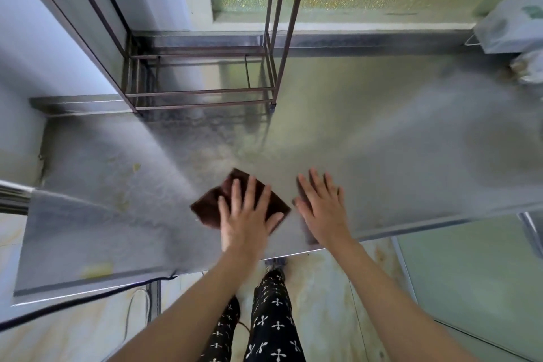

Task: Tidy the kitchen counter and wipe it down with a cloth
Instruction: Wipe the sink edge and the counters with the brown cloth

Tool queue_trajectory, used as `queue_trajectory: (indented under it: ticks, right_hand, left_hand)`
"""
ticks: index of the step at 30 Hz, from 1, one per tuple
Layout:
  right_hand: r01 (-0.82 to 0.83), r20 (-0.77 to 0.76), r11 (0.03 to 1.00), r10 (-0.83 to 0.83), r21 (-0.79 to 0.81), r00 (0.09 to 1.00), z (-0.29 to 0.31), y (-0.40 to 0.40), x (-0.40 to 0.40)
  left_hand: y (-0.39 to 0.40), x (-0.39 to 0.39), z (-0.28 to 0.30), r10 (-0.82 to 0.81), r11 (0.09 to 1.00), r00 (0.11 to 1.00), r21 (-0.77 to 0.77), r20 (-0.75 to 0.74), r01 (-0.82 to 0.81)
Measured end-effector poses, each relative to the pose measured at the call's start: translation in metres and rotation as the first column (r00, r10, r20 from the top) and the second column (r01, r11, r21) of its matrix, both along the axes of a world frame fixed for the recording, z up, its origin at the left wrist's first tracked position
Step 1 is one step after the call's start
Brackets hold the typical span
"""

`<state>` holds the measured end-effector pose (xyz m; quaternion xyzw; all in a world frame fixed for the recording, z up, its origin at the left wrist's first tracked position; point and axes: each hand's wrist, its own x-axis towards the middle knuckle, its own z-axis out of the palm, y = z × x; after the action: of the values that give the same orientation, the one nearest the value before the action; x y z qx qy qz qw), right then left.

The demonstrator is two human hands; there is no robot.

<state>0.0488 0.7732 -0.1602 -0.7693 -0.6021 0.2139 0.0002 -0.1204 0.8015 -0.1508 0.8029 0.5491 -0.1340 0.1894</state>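
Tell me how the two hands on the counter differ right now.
The left hand presses a dark brown square cloth; the right hand lies on the bare steel counter. The left sits nearer the metal wire rack. Both are flat, fingers spread.

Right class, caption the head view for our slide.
Left hand presses a brown cloth on the steel counter; right hand lies flat beside.

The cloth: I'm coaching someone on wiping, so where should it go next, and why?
Probably slide the brown cloth leftward under the flat left hand: yellowish smears show on the steel counter there. The right hand lies flat beside it.
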Motion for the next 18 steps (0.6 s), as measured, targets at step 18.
queue_trajectory:
  ticks: [18]
  right_hand:
    - [0.001,0.126,0.993,-0.016,0.117,0.992,-0.02,0.042,-0.115]
  left_hand:
    - [0.042,-0.147,-0.003,0.415,0.898,0.91,0.171,-0.019,-0.406]
